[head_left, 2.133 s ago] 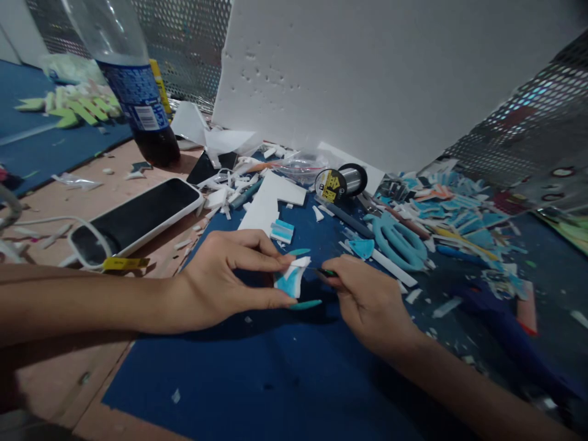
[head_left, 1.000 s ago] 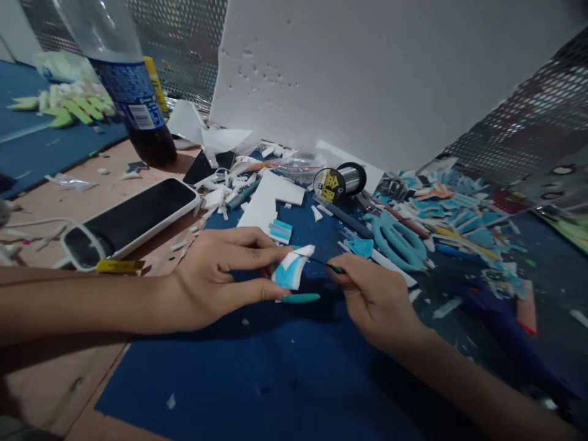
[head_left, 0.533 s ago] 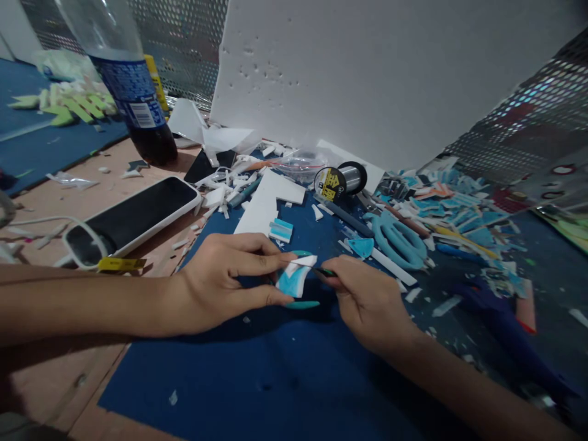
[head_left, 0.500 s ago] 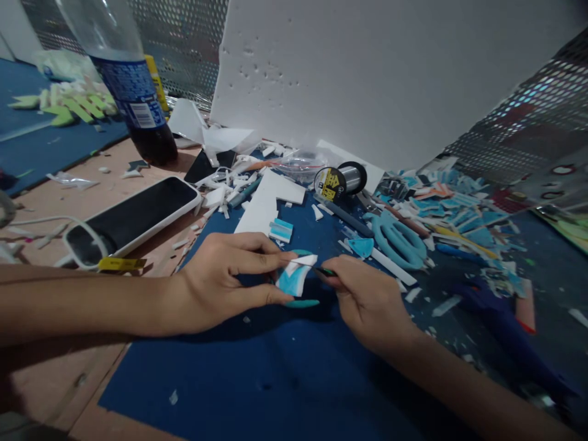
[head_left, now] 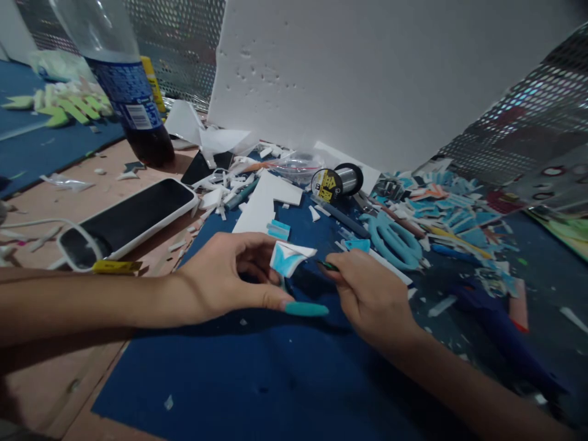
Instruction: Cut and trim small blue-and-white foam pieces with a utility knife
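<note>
My left hand [head_left: 229, 275] has a small white-and-blue foam piece [head_left: 289, 260] at its curled fingers. Its thumb, with a long teal nail, stands apart below the piece. To the right, my right hand [head_left: 372, 294] is closed round a slim craft knife [head_left: 327, 265], whose dark tip with a bit of green points left toward the foam; most of it is hidden in the fist. A gap separates the knife from the piece. Behind my left fingers lies another blue foam piece [head_left: 278, 229], partly over a white foam sheet [head_left: 257, 205].
Blue scissors [head_left: 395, 242], a wire spool [head_left: 337, 182] and a heap of blue foam scraps [head_left: 454, 199] lie to the right, near a dark blue glue gun [head_left: 500, 331]. On the left are a phone-like device [head_left: 131, 217] and a cola bottle [head_left: 133, 92]. A blue mat [head_left: 257, 386] lies below.
My left thumb has opened away from the foam piece, which has turned and risen slightly. The knife has drawn back from the piece to the right. The view has shifted a little.
</note>
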